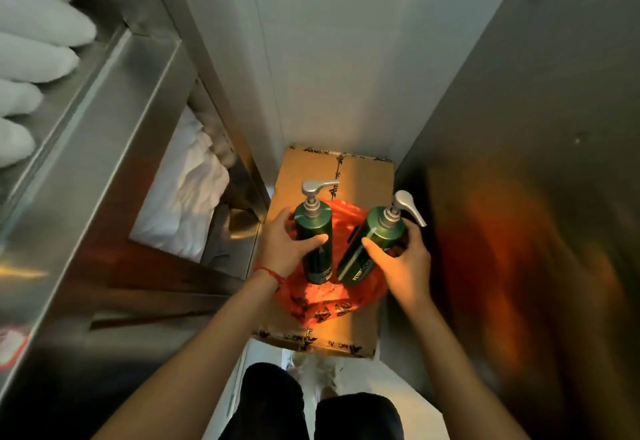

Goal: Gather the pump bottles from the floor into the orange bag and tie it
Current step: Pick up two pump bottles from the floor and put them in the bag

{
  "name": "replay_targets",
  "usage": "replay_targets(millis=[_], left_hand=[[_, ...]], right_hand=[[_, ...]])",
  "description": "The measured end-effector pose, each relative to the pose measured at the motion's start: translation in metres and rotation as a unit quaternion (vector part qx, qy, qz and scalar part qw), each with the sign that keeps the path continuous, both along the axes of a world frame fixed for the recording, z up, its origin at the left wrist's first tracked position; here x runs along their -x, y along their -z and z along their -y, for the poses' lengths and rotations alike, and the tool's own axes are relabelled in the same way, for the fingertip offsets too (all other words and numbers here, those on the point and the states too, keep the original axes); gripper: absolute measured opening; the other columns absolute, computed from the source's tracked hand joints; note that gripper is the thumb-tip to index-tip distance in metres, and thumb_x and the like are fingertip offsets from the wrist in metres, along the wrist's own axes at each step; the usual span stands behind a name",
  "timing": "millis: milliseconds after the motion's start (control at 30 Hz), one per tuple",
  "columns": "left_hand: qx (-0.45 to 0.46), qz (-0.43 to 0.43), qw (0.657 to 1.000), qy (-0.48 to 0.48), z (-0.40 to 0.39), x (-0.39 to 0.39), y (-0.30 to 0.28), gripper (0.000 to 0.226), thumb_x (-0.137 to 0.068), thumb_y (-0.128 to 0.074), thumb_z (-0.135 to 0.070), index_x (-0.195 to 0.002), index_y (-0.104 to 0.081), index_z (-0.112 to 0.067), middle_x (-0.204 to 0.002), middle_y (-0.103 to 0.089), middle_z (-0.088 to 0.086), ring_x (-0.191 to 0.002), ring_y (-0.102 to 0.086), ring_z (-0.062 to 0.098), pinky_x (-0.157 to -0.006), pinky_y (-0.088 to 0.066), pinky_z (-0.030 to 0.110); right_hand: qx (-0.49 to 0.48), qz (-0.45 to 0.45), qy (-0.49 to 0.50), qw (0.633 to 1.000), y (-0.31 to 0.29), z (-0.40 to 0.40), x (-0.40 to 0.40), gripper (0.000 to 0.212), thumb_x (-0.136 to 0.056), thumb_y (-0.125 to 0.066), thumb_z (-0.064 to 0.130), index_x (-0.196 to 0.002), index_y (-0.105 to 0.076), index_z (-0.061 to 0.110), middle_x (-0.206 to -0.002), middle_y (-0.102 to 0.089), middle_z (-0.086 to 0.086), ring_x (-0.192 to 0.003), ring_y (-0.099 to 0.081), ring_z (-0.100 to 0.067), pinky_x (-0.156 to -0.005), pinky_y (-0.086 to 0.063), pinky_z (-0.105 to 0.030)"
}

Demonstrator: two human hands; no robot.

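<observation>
1. Head view, centre of the frame: two dark green pump bottles with silver pump heads are held side by side over the orange bag point(329, 301).
2. Left bottle point(316, 249) stands nearly upright, its spout pointing toward the right of the frame; a label band near its base is too dark to read.
3. Right bottle point(367, 249) tilts, top leaning to the right, with a pale stripe down its side and white lettering low on the body, only partly legible.
4. The person's left hand point(284, 245) is clamped on the left bottle, thumb across its front and fingers wrapped behind; a red string sits at that wrist.
5. The right hand point(403, 259) grips the right bottle, thumb pressed on the front, fingers curled round the far side beneath the pump.
6. The orange bag, thin plastic with dark print, lies crumpled and open on a cardboard box point(363, 190) in the lower middle; both bottle bases sit at its mouth, and how deep they go cannot be told.
7. At left, a steel shelf unit point(104, 121) holds white linen point(183, 204) in a lower compartment, with rolled white items at the upper left edge.
8. A steel panel point(519, 128) fills the right side, reflecting orange.
</observation>
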State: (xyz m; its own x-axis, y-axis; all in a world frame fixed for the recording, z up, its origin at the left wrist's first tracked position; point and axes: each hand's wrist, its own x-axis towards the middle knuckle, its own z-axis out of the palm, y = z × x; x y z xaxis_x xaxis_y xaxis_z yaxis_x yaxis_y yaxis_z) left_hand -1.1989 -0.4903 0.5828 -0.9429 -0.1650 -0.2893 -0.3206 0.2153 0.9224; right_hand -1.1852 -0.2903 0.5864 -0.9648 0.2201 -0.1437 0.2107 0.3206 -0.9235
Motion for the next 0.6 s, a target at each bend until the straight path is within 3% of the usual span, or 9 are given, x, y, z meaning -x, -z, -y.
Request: replay_targets(millis=[100, 200, 367, 500, 600], left_hand=[[0.016, 0.007, 1.000, 0.019, -0.002, 0.013, 0.018, 0.057, -0.058, -0.083, -0.014, -0.107, -0.054, -0.022, -0.102, -0.060, -0.008, -0.096, -0.056, 0.006, -0.071, -0.044, 0.002], [0.016, -0.005, 1.000, 0.025, -0.004, 0.026, 0.035, 0.059, -0.057, -0.082, -0.005, -0.108, -0.054, -0.015, -0.093, -0.054, -0.020, -0.086, -0.050, -0.007, -0.069, -0.036, -0.005], [-0.007, -0.006, 0.999, 0.042, -0.005, 0.041, 0.054, 0.063, -0.059, -0.078, 0.005, -0.115, -0.051, -0.007, -0.093, -0.048, -0.024, -0.082, -0.047, -0.016, -0.068, -0.033, -0.007], [-0.035, -0.006, 0.997, 0.063, -0.007, 0.050, 0.065, 0.062, -0.060, -0.076, 0.008, -0.114, -0.050, -0.008, -0.096, -0.051, -0.021, -0.085, -0.051, -0.020, -0.072, -0.036, -0.004], [-0.032, -0.015, 0.996, 0.083, -0.010, 0.054, 0.071, 0.063, -0.056, -0.080, 0.000, -0.106, -0.052, -0.027, -0.099, -0.054, -0.021, -0.090, -0.052, -0.017, -0.078, -0.039, 0.001]], right_hand=[[-0.011, 0.003, -0.009, 1.000, 0.018, 0.007, 0.014, 0.064, -0.061, -0.082, 0.025, -0.118, -0.054, 0.022, -0.108, -0.062, 0.008, -0.090, -0.055, 0.009, -0.077, -0.037, 0.003], [-0.029, -0.006, -0.024, 0.999, 0.037, 0.011, 0.026, 0.065, -0.062, -0.082, 0.024, -0.120, -0.053, 0.025, -0.110, -0.059, 0.011, -0.102, -0.055, 0.000, -0.085, -0.036, -0.004], [-0.056, -0.013, -0.042, 0.997, 0.066, 0.014, 0.040, 0.062, -0.064, -0.081, 0.019, -0.120, -0.054, 0.020, -0.111, -0.056, 0.010, -0.106, -0.051, 0.000, -0.085, -0.029, 0.005], [-0.062, -0.015, -0.047, 0.997, 0.083, 0.014, 0.048, 0.061, -0.064, -0.081, 0.019, -0.119, -0.055, 0.019, -0.113, -0.056, 0.011, -0.106, -0.048, 0.007, -0.088, -0.030, 0.002], [-0.055, -0.007, -0.049, 0.997, 0.092, 0.015, 0.051, 0.063, -0.063, -0.081, 0.018, -0.119, -0.053, 0.020, -0.113, -0.056, 0.010, -0.108, -0.051, 0.001, -0.092, -0.035, -0.006]])
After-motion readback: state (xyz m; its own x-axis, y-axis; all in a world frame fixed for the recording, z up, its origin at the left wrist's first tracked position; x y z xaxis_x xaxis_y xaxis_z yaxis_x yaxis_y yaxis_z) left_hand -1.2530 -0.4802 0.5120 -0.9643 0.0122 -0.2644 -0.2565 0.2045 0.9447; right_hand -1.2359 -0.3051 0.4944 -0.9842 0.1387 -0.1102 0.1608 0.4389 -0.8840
